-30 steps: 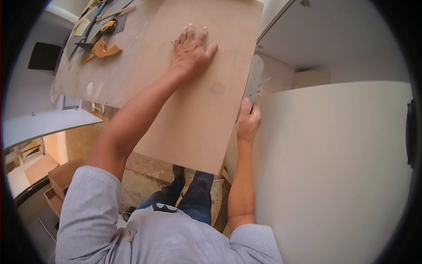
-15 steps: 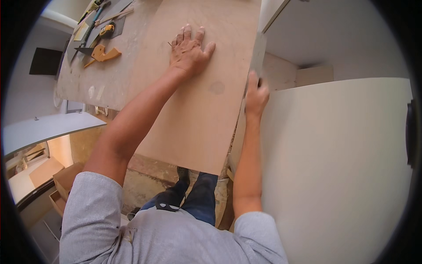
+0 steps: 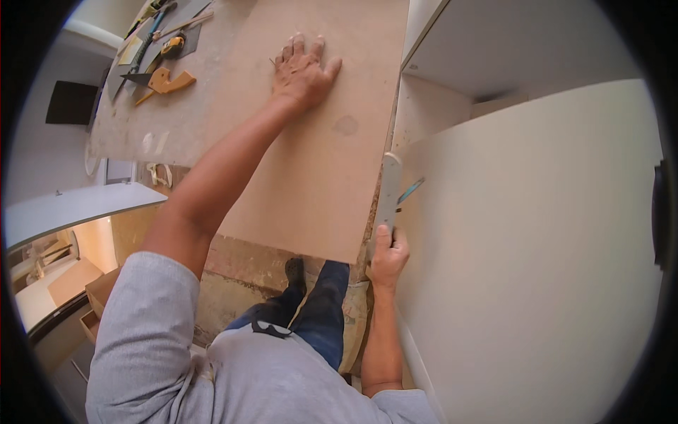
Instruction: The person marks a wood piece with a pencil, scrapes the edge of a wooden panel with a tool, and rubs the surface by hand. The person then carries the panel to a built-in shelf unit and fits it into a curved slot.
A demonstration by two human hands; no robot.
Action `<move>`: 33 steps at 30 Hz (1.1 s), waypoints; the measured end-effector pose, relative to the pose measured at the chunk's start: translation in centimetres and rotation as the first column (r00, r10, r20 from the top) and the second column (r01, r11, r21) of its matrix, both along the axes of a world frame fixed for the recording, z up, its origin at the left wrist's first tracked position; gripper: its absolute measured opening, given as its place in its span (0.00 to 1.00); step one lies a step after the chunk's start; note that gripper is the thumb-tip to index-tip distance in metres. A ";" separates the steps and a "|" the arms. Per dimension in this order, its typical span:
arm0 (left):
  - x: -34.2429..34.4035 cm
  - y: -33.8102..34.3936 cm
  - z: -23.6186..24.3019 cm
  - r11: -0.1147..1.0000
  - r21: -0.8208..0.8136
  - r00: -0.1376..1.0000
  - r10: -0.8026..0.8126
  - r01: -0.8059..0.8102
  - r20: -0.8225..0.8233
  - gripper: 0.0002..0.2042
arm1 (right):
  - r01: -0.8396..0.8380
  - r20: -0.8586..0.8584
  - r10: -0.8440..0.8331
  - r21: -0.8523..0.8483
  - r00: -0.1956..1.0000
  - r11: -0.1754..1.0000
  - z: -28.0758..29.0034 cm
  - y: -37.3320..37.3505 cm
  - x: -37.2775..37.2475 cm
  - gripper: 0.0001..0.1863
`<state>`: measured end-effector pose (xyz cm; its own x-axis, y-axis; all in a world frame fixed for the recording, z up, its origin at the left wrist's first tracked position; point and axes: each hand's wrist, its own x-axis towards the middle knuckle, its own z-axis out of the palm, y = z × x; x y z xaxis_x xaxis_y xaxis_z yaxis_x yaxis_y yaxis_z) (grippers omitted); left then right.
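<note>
My left hand (image 3: 302,74) lies flat with spread fingers on a light brown wooden board (image 3: 311,191) on the workbench. My right hand (image 3: 388,258) grips a long grey tool (image 3: 388,187) with a teal piece sticking out of its side, held along the board's right edge near the front corner. On the bench (image 3: 176,120), left of the board, lie an orange-handled saw (image 3: 169,81), a yellow-and-black tape measure (image 3: 173,47), a blue tool (image 3: 147,46) and several thin strips.
A large cream panel (image 3: 530,247) fills the right side, with a white cabinet interior (image 3: 508,42) behind it. At left are a white panel (image 3: 78,205), wooden boxes (image 3: 95,304) and a dark square (image 3: 70,102). My legs and feet show below the board.
My right hand and the grey tool moved up along the edge, then back down toward the board's front corner. My left hand stays pressed on the board, slightly higher in view.
</note>
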<state>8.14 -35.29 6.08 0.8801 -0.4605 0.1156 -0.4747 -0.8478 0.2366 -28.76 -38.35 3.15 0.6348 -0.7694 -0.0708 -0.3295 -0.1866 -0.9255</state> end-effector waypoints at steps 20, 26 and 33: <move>-0.2 0.1 -0.4 0.999 -0.023 0.997 -0.024 0.026 0.079 0.35 | 0.000 0.018 -0.001 0.077 1.000 0.997 -0.6 -15.0 23.2 0.29; 0.3 0.5 -0.8 1.000 0.005 0.997 0.005 -0.006 0.074 0.35 | 0.062 0.121 -0.041 -0.172 0.992 0.983 -2.2 -1.3 3.4 0.21; 0.3 -0.5 -0.3 0.999 -0.048 0.995 -0.018 0.022 0.099 0.36 | 0.119 0.064 -0.127 0.123 0.990 0.985 -0.4 -2.4 1.6 0.21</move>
